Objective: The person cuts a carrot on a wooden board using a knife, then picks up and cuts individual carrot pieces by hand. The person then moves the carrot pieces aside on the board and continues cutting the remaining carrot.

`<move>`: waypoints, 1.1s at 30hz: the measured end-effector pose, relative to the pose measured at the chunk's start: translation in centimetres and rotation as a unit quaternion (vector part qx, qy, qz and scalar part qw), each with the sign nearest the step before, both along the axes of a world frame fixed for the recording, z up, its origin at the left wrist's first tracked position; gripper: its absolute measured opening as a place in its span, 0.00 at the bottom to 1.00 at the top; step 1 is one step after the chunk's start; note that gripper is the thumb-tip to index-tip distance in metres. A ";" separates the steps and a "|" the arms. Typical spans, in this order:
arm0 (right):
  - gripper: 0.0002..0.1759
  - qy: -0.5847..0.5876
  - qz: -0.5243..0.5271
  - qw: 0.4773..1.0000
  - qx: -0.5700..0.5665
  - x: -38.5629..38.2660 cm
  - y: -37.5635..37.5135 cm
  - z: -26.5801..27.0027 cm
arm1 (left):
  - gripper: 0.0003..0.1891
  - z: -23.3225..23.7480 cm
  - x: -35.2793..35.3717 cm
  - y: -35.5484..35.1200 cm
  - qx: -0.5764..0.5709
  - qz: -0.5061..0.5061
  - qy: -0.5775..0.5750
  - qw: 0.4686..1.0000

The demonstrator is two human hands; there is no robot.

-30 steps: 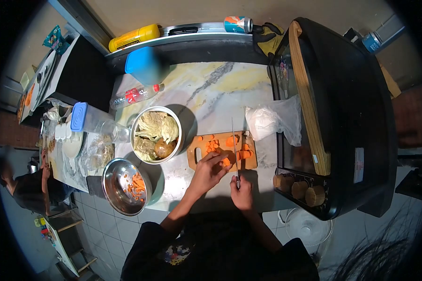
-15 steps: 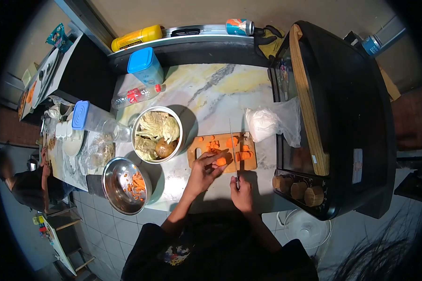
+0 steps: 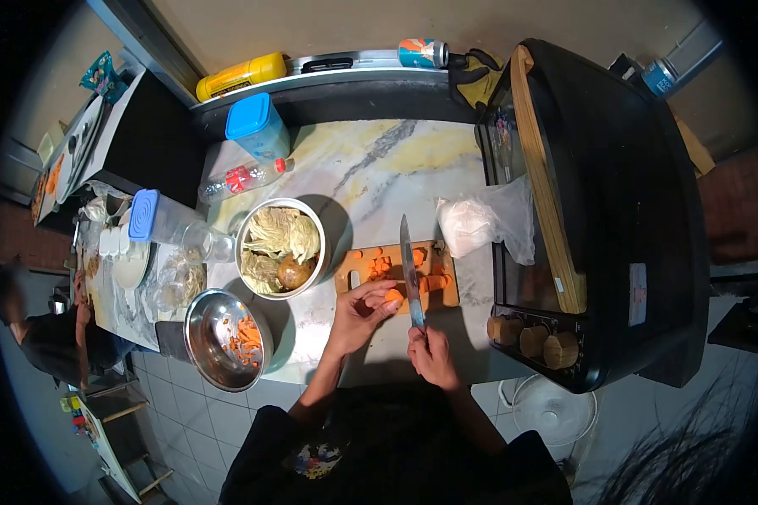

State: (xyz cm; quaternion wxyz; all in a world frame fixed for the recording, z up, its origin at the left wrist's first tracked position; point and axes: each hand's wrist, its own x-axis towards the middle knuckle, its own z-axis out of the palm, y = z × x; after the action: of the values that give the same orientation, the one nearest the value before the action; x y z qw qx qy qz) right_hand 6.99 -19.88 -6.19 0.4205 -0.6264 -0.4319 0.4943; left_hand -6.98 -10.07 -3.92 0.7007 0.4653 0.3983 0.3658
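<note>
My left hand (image 3: pixel 358 317) pinches a piece of carrot (image 3: pixel 394 295) over the lower left of the wooden cutting board (image 3: pixel 448 295). My right hand (image 3: pixel 432 355) is closed round the handle of a kitchen knife (image 3: pixel 410 265). Its blade points away from me across the board, flat side partly showing, just right of the held carrot. Cut carrot pieces (image 3: pixel 435 282) lie on the board on both sides of the blade. The handle is mostly hidden by my fingers.
Left of the board stand a white pot (image 3: pixel 315 284) with cabbage leaves and a steel bowl (image 3: pixel 195 353) with carrot bits. A bag of white powder (image 3: pixel 467 225) lies beyond the board. A black oven (image 3: pixel 623 210) borders the right. Another person (image 3: pixel 50 337) is at far left.
The knife has tilted, so its blade shows broader and leans left at the tip. My left hand with the carrot has shifted slightly left.
</note>
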 end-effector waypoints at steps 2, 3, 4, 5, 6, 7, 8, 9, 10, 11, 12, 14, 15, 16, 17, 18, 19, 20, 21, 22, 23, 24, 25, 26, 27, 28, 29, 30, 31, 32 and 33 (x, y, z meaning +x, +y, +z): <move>0.10 0.055 0.024 0.998 -0.012 0.1 0.3 1.5 | 0.15 0.4 0.1 -0.1 -0.019 0.010 -0.009 1.000; 0.10 0.054 0.024 0.998 -0.012 0.2 0.4 2.2 | 0.14 0.4 0.1 -0.2 -0.021 0.023 -0.048 0.998; 0.10 0.074 0.036 0.997 -0.012 0.5 0.5 2.8 | 0.14 0.4 0.0 -0.4 -0.024 0.036 -0.085 0.995; 0.10 0.094 0.049 0.994 -0.012 0.6 0.6 3.4 | 0.14 0.3 -0.1 -0.5 -0.023 0.036 -0.085 0.995; 0.10 0.094 0.048 0.994 -0.011 0.6 0.8 3.9 | 0.13 0.1 -0.3 -0.6 -0.040 0.029 -0.132 0.990; 0.10 0.081 0.051 0.995 0.020 0.5 1.0 4.4 | 0.13 0.1 -0.3 -0.6 -0.057 0.021 -0.179 0.982; 0.10 0.068 0.053 0.995 0.052 0.4 1.1 4.8 | 0.13 0.3 -0.3 -0.7 -0.057 0.020 -0.180 0.982; 0.10 0.067 0.051 0.995 0.053 0.3 1.1 5.2 | 0.13 0.7 -0.3 -0.7 -0.086 0.011 -0.220 0.972; 0.11 0.058 0.052 0.995 0.058 0.2 1.0 5.5 | 0.13 1.0 -0.3 -0.8 -0.115 0.002 -0.259 0.959; 0.11 0.049 0.052 0.995 0.064 0.1 1.0 5.9 | 0.13 1.1 -0.2 -0.8 -0.113 0.001 -0.260 0.959; 0.11 0.048 0.052 0.995 0.065 0.1 1.0 6.3 | 0.13 1.2 -0.1 -0.8 -0.126 -0.001 -0.272 0.954; 0.13 0.066 0.039 0.996 0.044 -0.1 0.8 7.2 | 0.13 1.6 0.0 -1.0 -0.139 -0.003 -0.285 0.948; 0.13 0.065 0.040 0.996 0.045 -0.2 0.7 7.5 | 0.12 1.9 0.1 -1.0 -0.149 -0.009 -0.298 0.943; 0.14 0.080 0.038 0.995 0.047 -0.3 0.6 7.9 | 0.12 2.1 0.1 -1.0 -0.159 -0.015 -0.311 0.937; 0.14 0.095 0.036 0.994 0.049 -0.4 0.5 8.3 | 0.12 2.0 0.1 -1.0 -0.158 -0.016 -0.311 0.937; 0.14 0.094 0.035 0.994 0.050 -0.5 0.5 8.8 | 0.11 1.8 0.1 -1.1 -0.160 -0.024 -0.333 0.929; 0.14 0.097 0.034 0.993 0.050 -0.6 0.5 9.3 | 0.10 1.8 0.1 -1.1 -0.162 -0.032 -0.354 0.920; 0.14 0.100 0.032 0.993 0.049 -0.7 0.5 9.6 | 0.10 2.0 0.2 -1.2 -0.161 -0.033 -0.355 0.920; 0.14 0.099 0.031 0.993 0.051 -0.9 0.5 9.6 | 0.11 2.4 0.4 -1.3 -0.166 -0.021 -0.352 0.921; 0.15 0.091 0.031 0.994 0.054 -1.0 0.4 9.6 | 0.12 2.6 0.5 -1.5 -0.172 -0.010 -0.350 0.921; 0.15 0.084 0.031 0.994 0.058 -1.1 0.4 9.5 | 0.12 2.6 0.6 -1.6 -0.171 -0.011 -0.351 0.921; 0.15 0.083 0.031 0.994 0.059 -1.2 0.4 9.4 | 0.13 2.5 0.7 -1.7 -0.161 -0.008 -0.343 0.925; 0.16 0.065 0.035 0.995 0.073 -1.3 0.4 9.3 | 0.13 2.4 0.7 -1.8 -0.151 -0.004 -0.334 0.930; 0.16 0.047 0.040 0.994 0.087 -1.3 0.4 9.3 | 0.13 2.2 0.6 -2.0 -0.150 -0.005 -0.334 0.930; 0.16 0.046 0.040 0.994 0.088 -1.4 0.4 9.4 | 0.14 2.0 0.6 -2.1 -0.134 -0.006 -0.330 0.934; 0.17 0.026 0.036 0.995 0.093 -1.4 0.4 9.6 | 0.15 2.0 0.6 -2.2 -0.117 -0.007 -0.325 0.938; 0.17 0.005 0.033 0.995 0.098 -1.5 0.4 9.8 | 0.15 2.2 0.6 -2.3 -0.115 -0.008 -0.326 0.938; 0.17 0.004 0.032 0.994 0.100 -1.4 0.4 9.9 | 0.14 2.9 0.7 -2.3 -0.114 -0.002 -0.326 0.938; 0.17 -0.004 0.034 0.994 0.104 -1.4 0.4 10.1 | 0.14 3.5 0.8 -2.4 -0.112 0.003 -0.327 0.938; 0.17 -0.012 0.036 0.993 0.108 -1.4 0.3 10.2 | 0.14 3.7 0.8 -2.5 -0.111 0.001 -0.328 0.938; 0.17 -0.013 0.035 0.993 0.110 -1.4 0.2 10.2 | 0.14 3.9 0.9 -2.6 -0.101 0.006 -0.333 0.938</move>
State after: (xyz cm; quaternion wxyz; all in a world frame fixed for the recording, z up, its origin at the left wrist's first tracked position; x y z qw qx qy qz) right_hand 5.55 -19.65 3.97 0.4634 -0.5670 -0.5110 0.4501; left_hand -6.08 -12.65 -0.04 0.8342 0.2413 0.1803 0.4620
